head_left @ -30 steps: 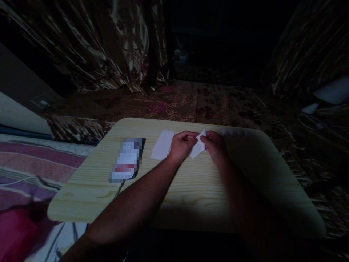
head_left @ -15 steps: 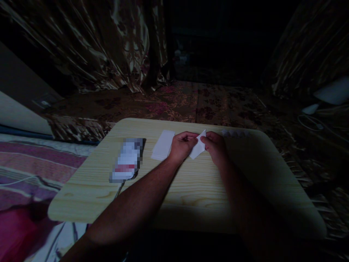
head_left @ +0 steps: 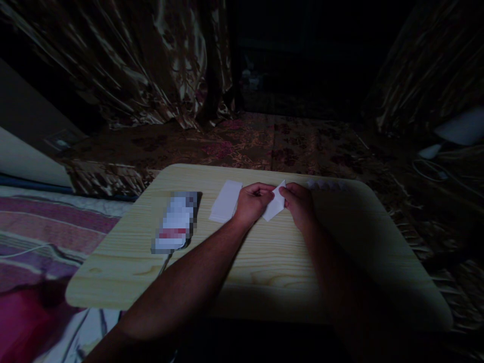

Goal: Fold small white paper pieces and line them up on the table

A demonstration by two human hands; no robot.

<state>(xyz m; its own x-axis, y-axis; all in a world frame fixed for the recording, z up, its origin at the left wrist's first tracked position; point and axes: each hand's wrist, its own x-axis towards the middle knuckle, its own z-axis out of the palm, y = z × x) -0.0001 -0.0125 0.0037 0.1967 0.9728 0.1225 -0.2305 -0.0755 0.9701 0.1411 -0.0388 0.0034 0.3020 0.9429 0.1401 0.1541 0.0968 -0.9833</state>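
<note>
Between my hands is a small white sheet of paper [head_left: 277, 205], folded to a point at its top. My left hand [head_left: 254, 202] pinches its left edge, thumb on the near face. On the other side, my right hand [head_left: 299, 202] grips the right edge with the thumb near the upper corner. Fingers behind the paper are partly hidden. Just left of my left hand lies a stack of white paper [head_left: 227, 200]. Beyond my right hand, several small folded paper pieces [head_left: 327, 185] stand in a row in shadow.
A blurred-out phone-like device [head_left: 176, 222] lies on the left of the wooden table [head_left: 272, 272], a cable running from its near end. A striped bed cover [head_left: 34, 217] borders the table at left. At far right a pale lamp-like object [head_left: 461, 126] stands with a white cable.
My right thumb has shifted slightly along the paper's upper right edge. Both hands otherwise stay in place, and the paper keeps nearly the same shape.
</note>
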